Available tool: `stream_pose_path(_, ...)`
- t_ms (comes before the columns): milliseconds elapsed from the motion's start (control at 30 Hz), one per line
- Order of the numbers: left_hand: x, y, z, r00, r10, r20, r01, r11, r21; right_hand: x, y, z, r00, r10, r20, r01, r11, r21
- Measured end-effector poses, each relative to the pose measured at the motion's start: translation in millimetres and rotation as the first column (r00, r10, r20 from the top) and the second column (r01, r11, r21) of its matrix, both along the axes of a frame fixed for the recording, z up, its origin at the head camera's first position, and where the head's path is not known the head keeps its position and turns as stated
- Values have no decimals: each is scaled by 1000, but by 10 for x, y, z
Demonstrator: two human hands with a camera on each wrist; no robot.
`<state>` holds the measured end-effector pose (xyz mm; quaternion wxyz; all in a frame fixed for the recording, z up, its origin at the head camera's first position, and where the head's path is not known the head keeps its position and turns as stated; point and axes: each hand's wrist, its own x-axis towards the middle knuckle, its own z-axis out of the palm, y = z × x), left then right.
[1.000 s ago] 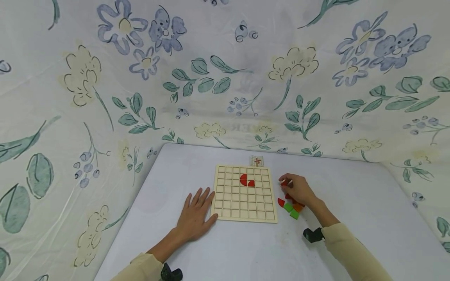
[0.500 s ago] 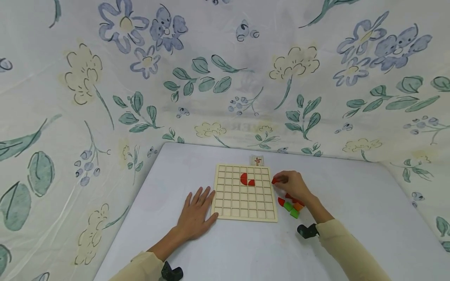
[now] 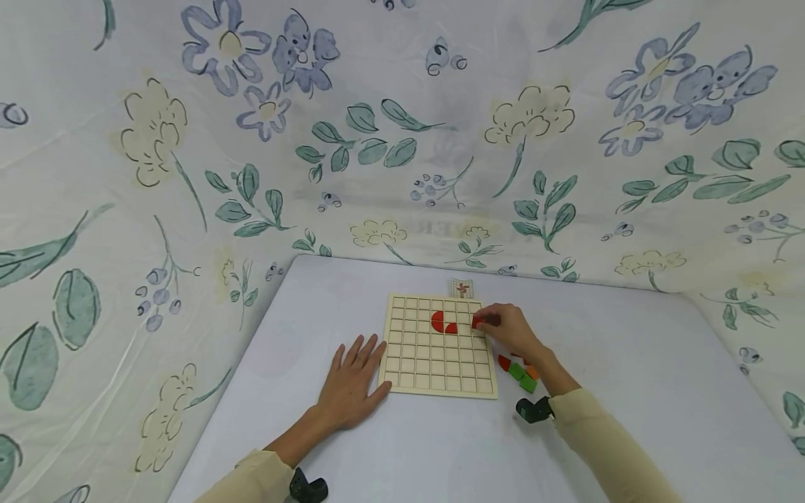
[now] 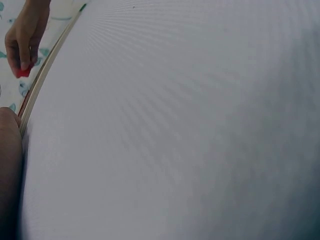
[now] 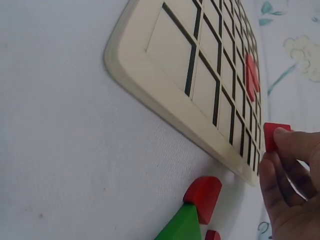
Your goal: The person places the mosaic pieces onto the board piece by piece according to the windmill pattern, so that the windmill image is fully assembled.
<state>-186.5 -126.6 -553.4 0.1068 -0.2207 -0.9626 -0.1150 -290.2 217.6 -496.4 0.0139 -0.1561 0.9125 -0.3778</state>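
Note:
A wooden grid board (image 3: 418, 363) lies flat on the white table, with red quarter-round pieces (image 3: 438, 322) set in its cells near the far side. My right hand (image 3: 508, 328) pinches a red block (image 5: 270, 135) between thumb and fingers, above the board's right edge in the head view. My left hand (image 3: 348, 388) lies flat with fingers spread, its fingertips and thumb touching the board's left edge. In the left wrist view, the red block (image 4: 23, 72) shows below the right hand's fingertips.
Loose blocks lie right of the board: a red one (image 3: 504, 362), green ones (image 3: 522, 377) and an orange one (image 3: 532, 372), partly under the right forearm. A small patterned card (image 3: 462, 288) lies behind the board. Floral cloth (image 3: 402, 140) hangs beyond the table.
My right hand has moved left from beside the loose pieces to over the board's right edge, carrying the red block. The left hand has stayed in place.

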Motion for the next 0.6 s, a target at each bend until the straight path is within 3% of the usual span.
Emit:
stream_pose_path(333,0,-2,-7,1000,-1,-3,1,1000,-3,-47,-142,-28,996,-7,84,6,1000,11)
stream_pose_path(600,3,3,-6,1000,0,11,0,1000,3,-80,-228,-62,997,-1,72,-3,998,64)
